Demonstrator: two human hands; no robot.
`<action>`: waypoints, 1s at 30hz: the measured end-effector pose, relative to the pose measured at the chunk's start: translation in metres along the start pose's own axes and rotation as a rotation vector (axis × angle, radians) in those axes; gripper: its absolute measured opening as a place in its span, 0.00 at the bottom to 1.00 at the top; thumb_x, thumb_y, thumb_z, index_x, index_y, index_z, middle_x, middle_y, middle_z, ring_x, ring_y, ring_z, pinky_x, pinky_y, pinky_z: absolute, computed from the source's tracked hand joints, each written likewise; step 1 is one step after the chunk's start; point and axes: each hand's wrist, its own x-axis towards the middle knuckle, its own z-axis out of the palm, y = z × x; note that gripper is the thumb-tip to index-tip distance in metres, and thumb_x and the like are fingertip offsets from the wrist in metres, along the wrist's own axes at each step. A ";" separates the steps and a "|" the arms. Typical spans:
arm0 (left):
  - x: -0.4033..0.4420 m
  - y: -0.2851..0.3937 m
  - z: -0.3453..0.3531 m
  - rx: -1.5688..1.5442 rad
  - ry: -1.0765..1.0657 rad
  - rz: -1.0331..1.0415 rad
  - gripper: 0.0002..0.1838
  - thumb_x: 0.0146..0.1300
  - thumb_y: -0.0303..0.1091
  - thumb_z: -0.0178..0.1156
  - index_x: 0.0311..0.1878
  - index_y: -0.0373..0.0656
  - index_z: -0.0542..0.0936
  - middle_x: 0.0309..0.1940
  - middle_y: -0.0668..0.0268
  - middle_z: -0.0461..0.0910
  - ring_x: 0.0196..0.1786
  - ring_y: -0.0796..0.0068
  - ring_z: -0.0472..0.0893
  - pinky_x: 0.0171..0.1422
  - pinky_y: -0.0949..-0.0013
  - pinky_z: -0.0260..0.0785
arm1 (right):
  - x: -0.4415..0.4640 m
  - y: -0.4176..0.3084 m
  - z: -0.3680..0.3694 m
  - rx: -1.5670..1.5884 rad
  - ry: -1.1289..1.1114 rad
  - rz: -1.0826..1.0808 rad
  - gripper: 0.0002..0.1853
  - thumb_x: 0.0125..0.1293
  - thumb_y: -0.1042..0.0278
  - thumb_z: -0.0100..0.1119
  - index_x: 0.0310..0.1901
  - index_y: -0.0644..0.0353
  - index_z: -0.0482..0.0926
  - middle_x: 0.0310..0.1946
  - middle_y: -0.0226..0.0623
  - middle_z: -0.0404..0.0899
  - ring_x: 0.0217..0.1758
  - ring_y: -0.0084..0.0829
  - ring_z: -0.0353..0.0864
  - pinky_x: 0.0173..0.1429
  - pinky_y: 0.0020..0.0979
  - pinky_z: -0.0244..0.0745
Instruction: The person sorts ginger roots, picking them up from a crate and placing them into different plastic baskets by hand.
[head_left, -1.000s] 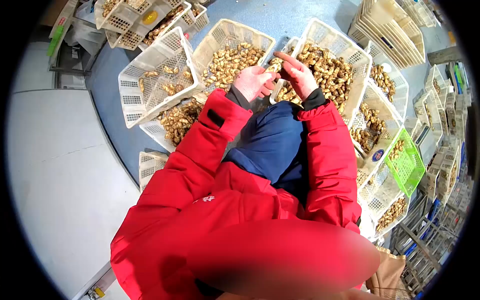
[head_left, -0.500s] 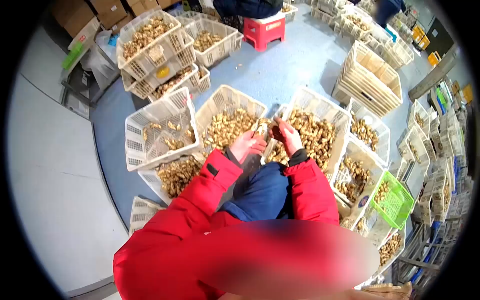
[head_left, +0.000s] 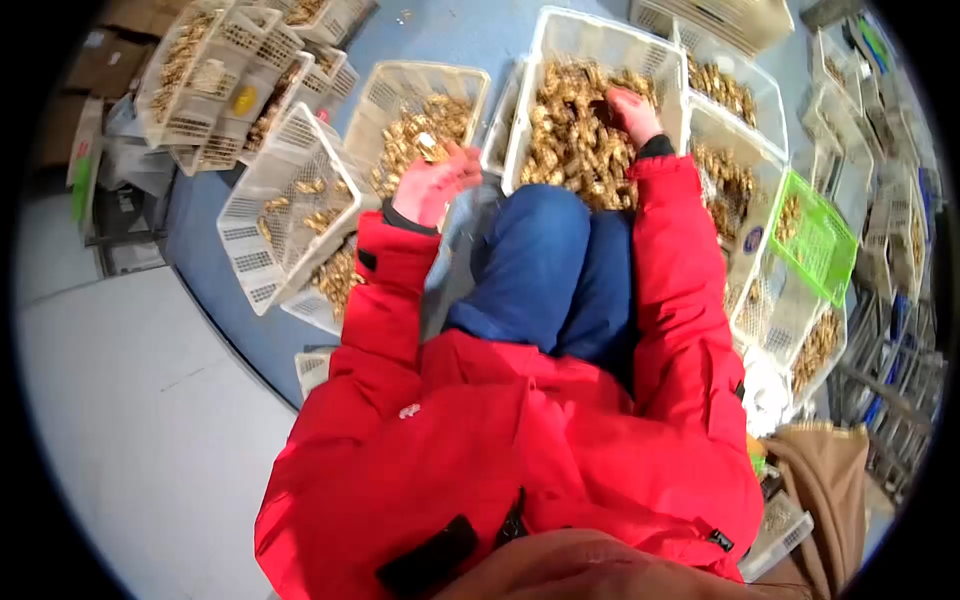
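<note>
My left hand (head_left: 438, 186) hovers at the near edge of a cream plastic crate (head_left: 470, 82), fingers stretched out and apart. Just beyond its fingertips is a pale-cut, golden-brown knobbly piece (head_left: 432, 148), apparently loose above the others; its exact kind is unclear. My right hand (head_left: 634, 116) reaches into a larger white crate (head_left: 545, 45) heaped with similar knobbly brown pieces (head_left: 575, 140). Its fingers point down at the pile with their tips hidden. Something dark shows beside them, too small to name. My knees in blue trousers touch the near side of that crate.
A tilted white crate (head_left: 245, 235) with a few pieces stands at left. More filled crates (head_left: 755, 85) line the right, along with a green basket (head_left: 822, 240). Stacked crates (head_left: 205, 90) rise at the far left, near a pale wall panel (head_left: 130, 400).
My hands have moved apart: the left to the left-hand crate, opening from a piece it held, the right forward into the heaped crate. The view has tilted down.
</note>
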 end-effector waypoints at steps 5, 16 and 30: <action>0.053 -0.042 -0.042 -0.059 -0.018 -0.160 0.18 0.66 0.39 0.52 0.50 0.35 0.71 0.39 0.61 0.76 0.35 0.73 0.77 0.45 0.66 0.74 | -0.020 0.100 -0.059 -0.201 0.033 0.446 0.13 0.60 0.67 0.54 0.46 0.60 0.77 0.25 0.27 0.74 0.24 0.22 0.72 0.27 0.24 0.69; 0.076 -0.058 -0.020 0.225 0.207 -0.267 0.24 0.65 0.50 0.50 0.48 0.35 0.75 0.40 0.65 0.78 0.39 0.76 0.77 0.49 0.70 0.71 | -0.027 0.097 0.032 -1.281 -0.731 0.368 0.27 0.51 0.48 0.57 0.50 0.55 0.76 0.49 0.44 0.76 0.54 0.40 0.74 0.56 0.36 0.70; 0.097 -0.058 -0.002 -0.004 -0.072 -0.302 0.24 0.63 0.37 0.51 0.59 0.35 0.65 0.56 0.54 0.70 0.55 0.59 0.73 0.59 0.62 0.65 | -0.021 -0.054 0.040 -0.898 -0.068 -0.437 0.23 0.52 0.63 0.62 0.52 0.53 0.72 0.45 0.40 0.76 0.49 0.38 0.74 0.51 0.34 0.71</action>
